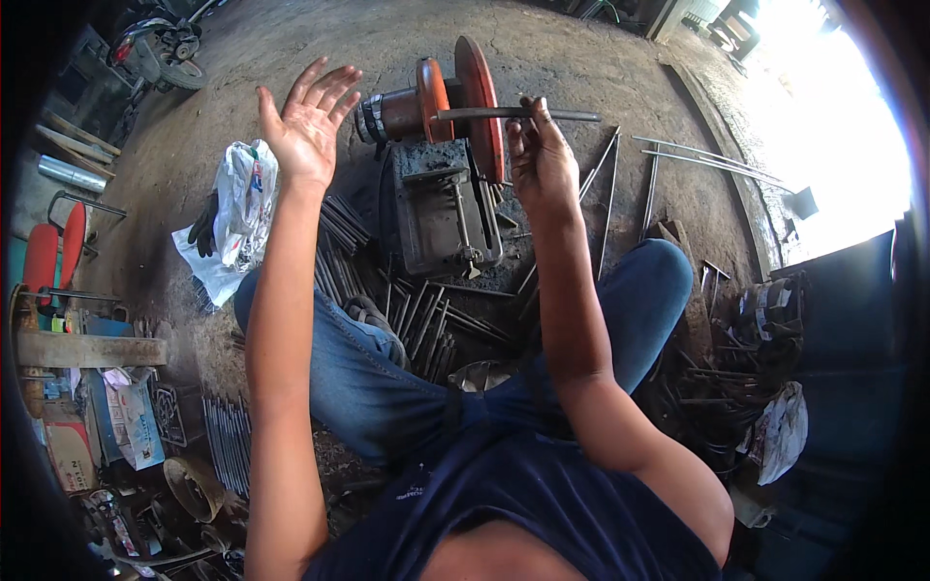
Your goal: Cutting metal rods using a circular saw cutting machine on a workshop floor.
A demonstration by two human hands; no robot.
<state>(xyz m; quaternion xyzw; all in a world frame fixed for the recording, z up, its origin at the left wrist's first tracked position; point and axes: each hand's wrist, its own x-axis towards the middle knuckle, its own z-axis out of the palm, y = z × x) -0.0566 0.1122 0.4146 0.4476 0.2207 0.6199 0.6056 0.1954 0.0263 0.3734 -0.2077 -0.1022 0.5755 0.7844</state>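
My left hand (pixel 308 131) is raised at the left of the machine, palm showing and fingers spread, with nothing in it. Higher than my knees on the right, my right hand (pixel 542 160) pinches a short dark metal rod (pixel 478 113). The rod lies nearly level across the view, in front of the red disc-shaped guard (pixel 474 77) of a cut-off machine. That machine has an orange-and-dark motor (pixel 397 114) and a grimy metal base with a clamp screw (pixel 426 228). Both palms and fingertips look blackened.
Several cut rods (pixel 426 324) lie between my bent legs, and long thin rods (pixel 712 160) stretch out at the right. A white plastic bag (pixel 242 198) with a dark glove sits left. Boxes and a bundle of rods (pixel 228 445) fill the lower left; a motorcycle (pixel 160 53) stands far left.
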